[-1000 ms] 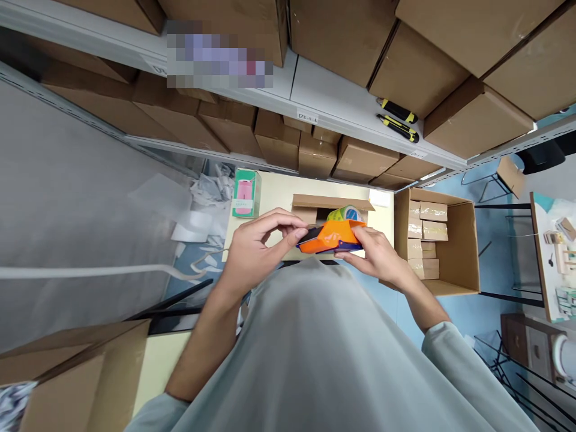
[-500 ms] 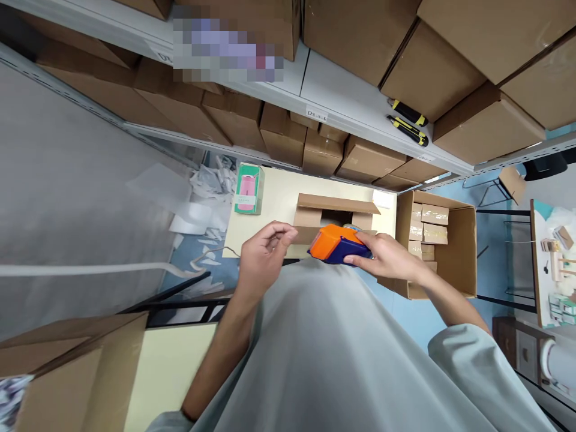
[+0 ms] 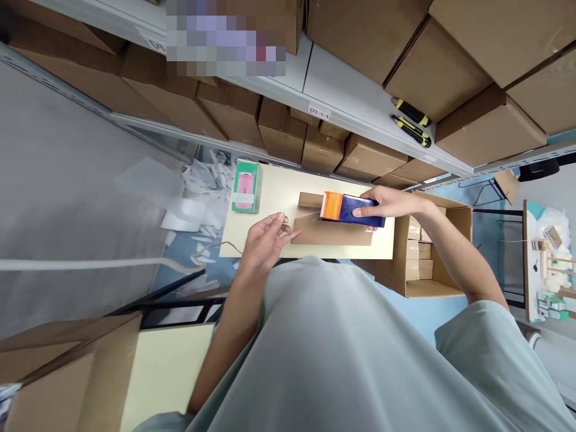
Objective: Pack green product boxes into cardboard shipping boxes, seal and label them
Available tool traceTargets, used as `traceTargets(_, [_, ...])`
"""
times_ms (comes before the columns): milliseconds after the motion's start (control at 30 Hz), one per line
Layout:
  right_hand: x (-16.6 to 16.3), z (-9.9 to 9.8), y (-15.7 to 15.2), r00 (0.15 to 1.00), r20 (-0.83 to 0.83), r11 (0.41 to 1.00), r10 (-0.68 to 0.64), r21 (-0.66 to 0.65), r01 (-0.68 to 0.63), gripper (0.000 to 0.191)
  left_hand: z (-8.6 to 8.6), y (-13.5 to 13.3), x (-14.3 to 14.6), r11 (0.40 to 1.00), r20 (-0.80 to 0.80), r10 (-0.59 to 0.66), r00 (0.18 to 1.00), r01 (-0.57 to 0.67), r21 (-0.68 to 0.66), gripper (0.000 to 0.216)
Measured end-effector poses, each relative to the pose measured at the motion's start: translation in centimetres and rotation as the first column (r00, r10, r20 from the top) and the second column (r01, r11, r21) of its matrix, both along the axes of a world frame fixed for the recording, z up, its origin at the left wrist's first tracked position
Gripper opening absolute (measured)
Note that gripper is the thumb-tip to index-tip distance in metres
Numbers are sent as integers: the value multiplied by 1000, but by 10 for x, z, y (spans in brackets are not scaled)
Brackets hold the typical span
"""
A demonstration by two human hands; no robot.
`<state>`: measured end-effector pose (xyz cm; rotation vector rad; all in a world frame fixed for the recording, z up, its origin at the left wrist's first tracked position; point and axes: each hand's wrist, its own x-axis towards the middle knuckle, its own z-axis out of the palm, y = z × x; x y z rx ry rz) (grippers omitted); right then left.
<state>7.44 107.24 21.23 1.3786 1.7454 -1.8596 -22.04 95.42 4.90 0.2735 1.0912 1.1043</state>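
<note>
My right hand (image 3: 382, 204) grips a tape dispenser (image 3: 360, 210) with a dark blue body and an orange toothed end. It is held over a small cardboard box (image 3: 333, 233) on the cream table. The toothed end points left, and a shiny streak like clear tape shows on the box beside it. At the box's left end is my left hand (image 3: 265, 240), with fingers partly bent and apart and one stretched to the box's near left corner. I see nothing held in it. The dispenser hides part of the box's top.
A green box with a pink picture (image 3: 245, 187) stands at the table's back left. Right of the table, a large open carton (image 3: 436, 289) holds several small boxes. Above, a shelf (image 3: 330, 114) carries cartons and two utility knives (image 3: 411, 123). Paper scraps (image 3: 204, 186) lie at left.
The small box's raised flaps are now folded down. My right hand has carried the tape dispenser forward over the box and turned it. My left hand has shifted slightly, its fingers spreading by the box's corner.
</note>
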Motion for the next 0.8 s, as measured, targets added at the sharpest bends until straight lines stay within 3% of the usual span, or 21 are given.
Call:
traceTargets(167, [-1,-35,9,998,-14,982,-61,-180,58,67,-15,15,-8,997,80,-6,997,12,-72,41])
traceTargets(300, [-1,-55,0,996,-26,973,-84,-218,76,68,-22,16,-12,992,95,-41,995,51,-112,39])
traceTargets(567, [-3,-74,-9,998,-51,981,-49,-190,38,65,-41,14,-17,988,8,-89,996,90,-127,46])
traceTargets(800, [-13,-80,-8,998,44,980,-39,-192,47,64,-63,18,-18,973,-132,-164,978,138,-187,38])
